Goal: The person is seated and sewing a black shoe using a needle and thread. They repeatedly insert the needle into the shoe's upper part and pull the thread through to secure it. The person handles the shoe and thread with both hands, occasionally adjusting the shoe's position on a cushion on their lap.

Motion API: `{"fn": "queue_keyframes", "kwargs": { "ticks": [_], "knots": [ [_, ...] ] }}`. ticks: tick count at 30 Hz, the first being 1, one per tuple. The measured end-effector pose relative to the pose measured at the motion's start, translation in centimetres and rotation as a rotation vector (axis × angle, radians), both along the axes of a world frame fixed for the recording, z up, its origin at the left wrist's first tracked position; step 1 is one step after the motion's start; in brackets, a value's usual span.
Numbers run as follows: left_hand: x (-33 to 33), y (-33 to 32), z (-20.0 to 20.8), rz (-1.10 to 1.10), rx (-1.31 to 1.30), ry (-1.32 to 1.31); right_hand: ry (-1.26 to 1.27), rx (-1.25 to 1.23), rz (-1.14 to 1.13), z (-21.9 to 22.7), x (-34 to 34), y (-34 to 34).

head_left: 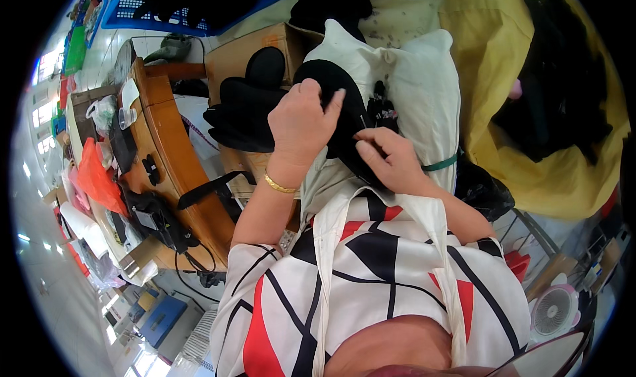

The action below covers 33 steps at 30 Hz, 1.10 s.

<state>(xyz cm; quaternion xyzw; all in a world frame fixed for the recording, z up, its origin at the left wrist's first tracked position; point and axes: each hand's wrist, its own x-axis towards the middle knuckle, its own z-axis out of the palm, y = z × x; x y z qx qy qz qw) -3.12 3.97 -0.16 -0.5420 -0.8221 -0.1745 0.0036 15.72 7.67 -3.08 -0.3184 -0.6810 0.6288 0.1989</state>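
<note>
A long black fabric piece (341, 85) with a rounded far end lies across a white cloth sack (424, 79) in front of my chest. My left hand (301, 122), a gold bracelet at its wrist, is closed over the left side of the piece, fingertips curled out of sight. At its lower right edge, my right hand (391, 158) pinches the cloth between thumb and fingers. A short thin pale mark shows on the black cloth between both hands. Several more rounded black pieces (245, 105) are stacked just left of my left hand.
A cardboard box (245, 52) stands behind the stack. To the left is a wooden table (162, 132) with bags and a black pouch. A large yellow sack (483, 19) holding black items stands at right. A blue crate (152, 12) sits far left; a fan (555, 309) is lower right.
</note>
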Motion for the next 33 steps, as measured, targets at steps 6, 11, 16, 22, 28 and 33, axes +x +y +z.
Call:
{"fn": "queue_keyframes", "kwargs": {
  "ticks": [6, 11, 16, 22, 28, 33],
  "knots": [
    [-1.1, -1.4, -1.1, 0.245, 0.113, -0.814, 0.196, -0.371, -0.185, 0.0, -0.8, 2.0],
    [-0.9, -2.1, -1.4, 0.325, 0.200, -1.155, 0.025, -0.498, 0.064, 1.3, -3.1, 4.2],
    [-1.1, -2.1, -1.5, 0.329, 0.229, -1.236, -0.049, 0.007, 0.109, 0.1, -4.7, 4.3],
    [-1.4, -2.4, -1.8, 0.341, 0.219, -1.268, -0.045, 0.087, 0.129, -0.1, -5.1, 4.3],
    [-1.5, -2.4, -1.9, 0.344, 0.238, -1.289, -0.064, 0.118, 0.154, -0.1, -5.3, 4.4],
    [-1.6, -2.5, -2.0, 0.337, 0.230, -1.288, -0.044, 0.204, 0.174, -1.1, -5.6, 4.5]
  ]
}}
